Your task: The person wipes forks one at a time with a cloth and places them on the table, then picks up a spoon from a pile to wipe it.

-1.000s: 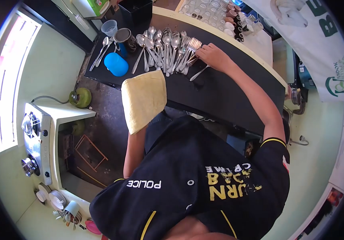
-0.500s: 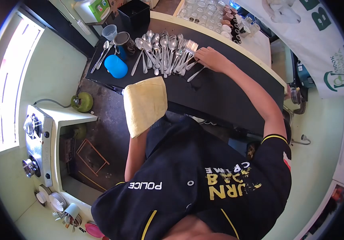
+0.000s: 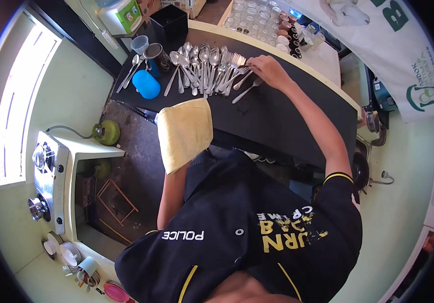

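A yellow cloth (image 3: 185, 132) drapes over my left hand and hides its fingers; only the wrist shows below it. My right hand (image 3: 270, 71) is at the right end of the cutlery, its fingers pinched on what looks like a fork (image 3: 241, 82), partly covered by them. A separate fork (image 3: 247, 92) lies on the black counter (image 3: 298, 118) just below the hand. Left of these, several spoons (image 3: 204, 63) and forks (image 3: 233, 63) lie side by side in a loose row, handles toward me.
At the counter's left stand a blue cup (image 3: 146, 84), a dark jar (image 3: 156, 56), a clear plastic cup (image 3: 139, 43) and a black box (image 3: 169, 22). Glasses (image 3: 252, 20) stand beyond the counter's raised edge. A gas stove (image 3: 50, 177) and green gas cylinder (image 3: 107, 131) are at the left.
My right hand has shifted slightly left and away from me, uncovering the head of the separate fork. The cloth over my left hand has barely moved.
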Tool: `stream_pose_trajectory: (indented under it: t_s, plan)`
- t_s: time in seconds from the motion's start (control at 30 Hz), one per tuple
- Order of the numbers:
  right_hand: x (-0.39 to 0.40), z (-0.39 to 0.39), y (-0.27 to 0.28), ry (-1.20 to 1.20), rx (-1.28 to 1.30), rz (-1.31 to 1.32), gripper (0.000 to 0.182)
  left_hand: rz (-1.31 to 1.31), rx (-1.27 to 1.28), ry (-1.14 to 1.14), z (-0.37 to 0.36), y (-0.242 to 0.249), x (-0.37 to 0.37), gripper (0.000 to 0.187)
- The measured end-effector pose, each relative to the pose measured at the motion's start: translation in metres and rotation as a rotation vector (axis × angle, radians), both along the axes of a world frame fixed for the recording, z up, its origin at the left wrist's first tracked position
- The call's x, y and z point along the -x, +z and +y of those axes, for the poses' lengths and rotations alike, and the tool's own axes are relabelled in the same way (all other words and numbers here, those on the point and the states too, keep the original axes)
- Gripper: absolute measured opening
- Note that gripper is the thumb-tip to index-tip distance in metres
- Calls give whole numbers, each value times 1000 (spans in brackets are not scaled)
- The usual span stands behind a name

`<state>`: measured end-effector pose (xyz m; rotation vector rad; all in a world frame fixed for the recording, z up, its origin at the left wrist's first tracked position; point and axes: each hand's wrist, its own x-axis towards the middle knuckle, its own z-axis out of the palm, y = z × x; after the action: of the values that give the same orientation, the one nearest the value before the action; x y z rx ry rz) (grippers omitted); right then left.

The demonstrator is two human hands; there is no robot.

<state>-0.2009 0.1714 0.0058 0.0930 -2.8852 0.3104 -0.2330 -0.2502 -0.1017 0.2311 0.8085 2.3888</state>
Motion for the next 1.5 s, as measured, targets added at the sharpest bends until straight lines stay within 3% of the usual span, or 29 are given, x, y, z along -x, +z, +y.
stream_pose_trajectory:
  t_s: [0.1,0.13,0.2,0.27,0.3,0.43,0.5,0.53,0.6,0.67,0.8,0.93,0.97,1.0,1.07,1.1,1.2,1.3,1.4,1.43,1.5]
  plan:
    - [-8,2,6,-107,134,170,20,-138,-88,-56,9,12,-3,55]
    - [-13,-1,10,-175,231,183,20,-74,-83,-63,12,17,-6,55]
    - [-26,-14,13,-266,486,241,20,54,-70,-77,22,27,-14,54]
    - [-42,-35,14,-301,792,330,18,1,-86,-101,32,36,-22,54]
    - [-55,-53,19,-342,989,314,19,-27,-94,-113,39,38,-28,54]
    - [-108,-111,17,-365,1375,213,23,-220,-318,-223,70,29,-60,54]
    - [-133,-141,15,-463,1574,138,27,26,-112,-223,81,22,-83,54]
    - [-146,-149,8,-427,1629,125,25,29,-144,-280,85,26,-98,52]
    - [-169,-167,1,-481,1616,107,30,-15,-184,-403,94,34,-125,49]
    - [-201,-182,0,-372,1687,130,34,-120,-203,-537,105,35,-153,46]
    - [-259,-206,-14,-416,1759,237,44,-270,-102,-533,110,33,-216,40]
    - [-319,-237,-12,-717,1461,331,40,-207,-34,-644,87,0,-264,41]
    - [-329,-241,-32,-720,1276,438,33,-95,5,-671,81,-3,-278,42]
    - [-339,-246,-36,-755,1191,443,30,19,43,-694,76,-2,-291,43]
    - [-361,-260,-40,-824,1017,436,26,8,104,-723,76,36,-321,44]
    - [-370,-267,-33,-858,1077,424,20,189,187,-698,76,29,-329,46]
    - [-395,-279,-50,-946,965,481,20,-206,129,-761,69,9,-344,47]
    - [-415,-286,-62,-1004,800,510,23,-247,110,-821,66,2,-354,47]
    - [-431,-291,-70,-1047,1002,477,24,-325,-42,-895,67,20,-364,49]
    - [-435,-293,-72,-1040,1068,416,23,-217,91,-876,69,-7,-363,52]
    - [-439,-299,-73,-1014,1200,282,21,-285,15,-811,61,-34,-361,53]
